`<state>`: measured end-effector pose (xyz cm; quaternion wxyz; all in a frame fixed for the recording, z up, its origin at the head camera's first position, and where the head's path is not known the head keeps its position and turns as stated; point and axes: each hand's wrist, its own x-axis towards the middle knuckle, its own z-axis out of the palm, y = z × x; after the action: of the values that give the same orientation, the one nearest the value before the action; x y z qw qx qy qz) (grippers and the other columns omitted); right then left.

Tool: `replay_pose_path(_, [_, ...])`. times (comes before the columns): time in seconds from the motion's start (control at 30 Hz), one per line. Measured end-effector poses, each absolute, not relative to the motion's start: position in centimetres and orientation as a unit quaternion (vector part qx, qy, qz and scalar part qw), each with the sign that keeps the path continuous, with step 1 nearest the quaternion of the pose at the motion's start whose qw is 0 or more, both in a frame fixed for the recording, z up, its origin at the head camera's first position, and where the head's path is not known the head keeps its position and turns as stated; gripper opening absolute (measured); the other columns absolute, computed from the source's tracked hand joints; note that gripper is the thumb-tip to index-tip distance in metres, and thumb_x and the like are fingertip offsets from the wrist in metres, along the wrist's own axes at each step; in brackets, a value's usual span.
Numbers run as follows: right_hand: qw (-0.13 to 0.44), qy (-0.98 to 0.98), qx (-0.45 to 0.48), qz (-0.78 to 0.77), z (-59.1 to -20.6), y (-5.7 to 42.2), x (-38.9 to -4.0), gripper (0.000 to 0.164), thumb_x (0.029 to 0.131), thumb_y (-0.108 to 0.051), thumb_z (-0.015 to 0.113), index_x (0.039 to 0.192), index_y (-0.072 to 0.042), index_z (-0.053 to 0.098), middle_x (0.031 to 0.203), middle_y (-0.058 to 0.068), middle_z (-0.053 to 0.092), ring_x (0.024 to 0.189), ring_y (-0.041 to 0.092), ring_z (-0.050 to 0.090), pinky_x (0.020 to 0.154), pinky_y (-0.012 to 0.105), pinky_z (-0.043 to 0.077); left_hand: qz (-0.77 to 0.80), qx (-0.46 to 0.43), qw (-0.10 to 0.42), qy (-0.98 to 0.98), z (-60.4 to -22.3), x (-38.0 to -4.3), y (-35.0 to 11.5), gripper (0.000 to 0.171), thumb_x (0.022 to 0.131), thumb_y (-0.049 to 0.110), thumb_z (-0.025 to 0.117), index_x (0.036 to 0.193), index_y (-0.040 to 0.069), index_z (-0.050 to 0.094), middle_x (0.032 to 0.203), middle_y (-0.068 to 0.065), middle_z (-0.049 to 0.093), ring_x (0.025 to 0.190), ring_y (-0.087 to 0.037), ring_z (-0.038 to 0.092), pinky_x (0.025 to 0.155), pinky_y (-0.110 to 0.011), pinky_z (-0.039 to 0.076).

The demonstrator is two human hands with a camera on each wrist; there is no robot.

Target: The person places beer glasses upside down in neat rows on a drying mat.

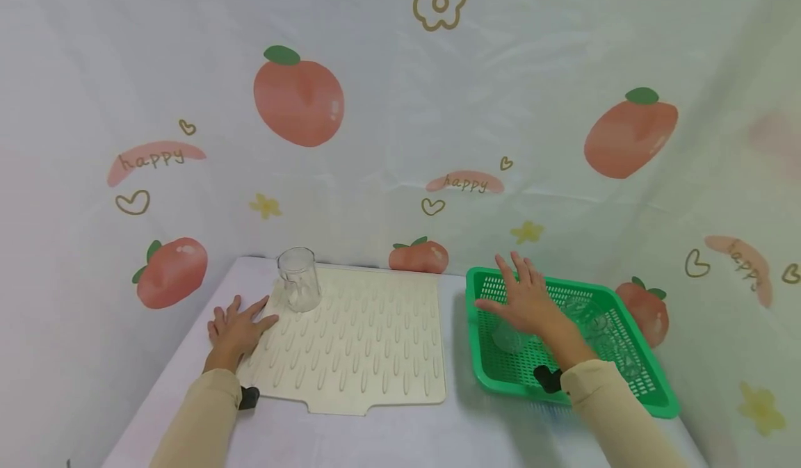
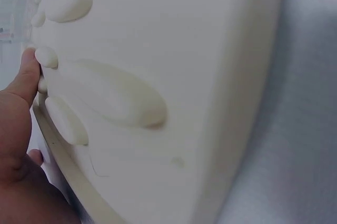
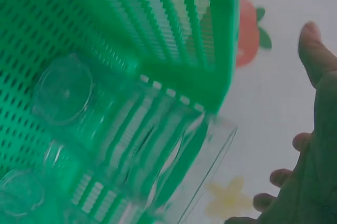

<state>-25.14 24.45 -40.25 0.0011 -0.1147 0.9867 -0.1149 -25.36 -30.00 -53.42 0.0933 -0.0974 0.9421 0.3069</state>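
A cream draining board [image 1: 369, 357] with raised oval bumps lies on the white table. On its back left corner stands a clear glass mug [image 1: 300, 280]. My left hand [image 1: 236, 330] rests at the board's left edge, fingers spread and thumb on the board; in the left wrist view the thumb [image 2: 23, 79] touches it beside a bump. Over the green basket [image 1: 478, 357] hovers my right hand [image 1: 528, 304], fingers spread and holding nothing. Several clear glasses lie in the basket, one of them a glass [image 3: 152, 145] leaning against its wall in the right wrist view.
The basket stands at the right, its rim [image 1: 663, 409] reaching the table's right side. Behind the table hangs a white curtain [image 1: 375, 141] printed with red fruit and "happy" lettering. A strip of white table [image 1: 400, 440] shows in front of the board.
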Motion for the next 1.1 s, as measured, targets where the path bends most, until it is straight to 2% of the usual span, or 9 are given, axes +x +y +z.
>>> replay_pose_path(0.07, [0.013, 0.986, -0.107, -0.126, -40.1, 25.3, -25.1, 0.103, 0.093, -0.062, 0.063, 0.164, -0.009, 0.011, 0.168, 0.03, 0.005, 0.151, 0.061, 0.009, 0.117, 0.078, 0.018, 0.309, -0.098, 0.094, 0.941, -53.5, -25.4, -30.1, 0.076, 0.1, 0.054, 0.056, 0.16, 0.016, 0.03, 0.166, -0.034, -0.01, 0.147, -0.064, -0.024, 0.114, -0.077, -0.016])
replay_pose_path(0.17, [0.026, 0.986, -0.101, -0.129, -40.0, 26.5, -24.9, 0.104, 0.092, -0.062, 0.065, 0.163, -0.007, 0.012, 0.167, 0.032, 0.008, 0.148, 0.063, 0.016, 0.11, 0.078, 0.029, 0.309, -0.098, 0.092, 0.941, -53.7, -25.5, -30.2, 0.077, 0.099, 0.055, 0.056, 0.16, 0.016, 0.03, 0.166, -0.034, -0.01, 0.147, -0.064, -0.024, 0.114, -0.077, -0.016])
replay_pose_path(0.3, [0.03, 0.987, -0.101, -0.125, -39.9, 27.5, -24.6, 0.099, 0.092, -0.056, 0.068, 0.161, -0.003, 0.021, 0.16, 0.037, 0.025, 0.139, 0.061, 0.036, 0.099, 0.073, 0.044, 0.305, -0.097, 0.088, 0.943, -53.7, -25.5, -30.3, 0.076, 0.099, 0.055, 0.056, 0.16, 0.017, 0.031, 0.166, -0.034, -0.009, 0.146, -0.065, -0.023, 0.114, -0.077, -0.015])
replay_pose_path(0.4, [0.041, 0.987, -0.098, -0.119, -39.9, 27.9, -24.4, 0.098, 0.09, -0.055, 0.071, 0.159, -0.001, 0.027, 0.153, 0.041, 0.034, 0.13, 0.06, 0.048, 0.095, 0.07, 0.048, 0.304, -0.096, 0.088, 0.944, -53.7, -25.6, -30.3, 0.077, 0.099, 0.056, 0.056, 0.16, 0.017, 0.031, 0.166, -0.034, -0.009, 0.146, -0.065, -0.023, 0.114, -0.077, -0.015])
replay_pose_path(0.5, [0.066, 0.986, -0.091, -0.124, -39.9, 28.1, -24.4, 0.101, 0.088, -0.059, 0.072, 0.158, -0.001, 0.029, 0.152, 0.042, 0.034, 0.129, 0.06, 0.049, 0.094, 0.069, 0.049, 0.305, -0.095, 0.089, 0.944, -53.7, -25.5, -30.2, 0.078, 0.099, 0.057, 0.056, 0.16, 0.017, 0.03, 0.166, -0.034, -0.009, 0.146, -0.065, -0.023, 0.114, -0.077, -0.015])
replay_pose_path(0.67, [0.091, 0.982, -0.081, -0.144, -39.9, 28.4, -24.5, 0.102, 0.086, -0.057, 0.075, 0.158, 0.0, 0.03, 0.152, 0.043, 0.033, 0.135, 0.061, 0.042, 0.098, 0.07, 0.047, 0.304, -0.097, 0.093, 0.943, -53.4, -25.3, -30.0, 0.078, 0.099, 0.057, 0.056, 0.16, 0.017, 0.03, 0.166, -0.034, -0.009, 0.146, -0.065, -0.023, 0.115, -0.077, -0.015])
replay_pose_path(0.83, [0.116, 0.979, -0.086, -0.146, -40.0, 28.6, -24.9, 0.093, 0.087, -0.049, 0.077, 0.156, -0.001, 0.036, 0.152, 0.043, 0.036, 0.138, 0.062, 0.037, 0.1, 0.071, 0.045, 0.302, -0.102, 0.092, 0.943, -53.1, -25.1, -29.7, 0.076, 0.1, 0.054, 0.056, 0.16, 0.016, 0.03, 0.165, -0.035, -0.008, 0.147, -0.064, -0.021, 0.115, -0.076, -0.014])
replay_pose_path(1.1, [0.127, 0.971, -0.091, -0.179, -40.2, 29.0, -24.9, 0.085, 0.088, -0.04, 0.079, 0.154, -0.001, 0.041, 0.15, 0.037, 0.045, 0.133, 0.058, 0.047, 0.097, 0.064, 0.051, 0.306, -0.099, 0.087, 0.943, -53.4, -25.4, -29.9, 0.076, 0.099, 0.055, 0.056, 0.16, 0.016, 0.031, 0.166, -0.034, -0.008, 0.147, -0.064, -0.022, 0.115, -0.077, -0.014])
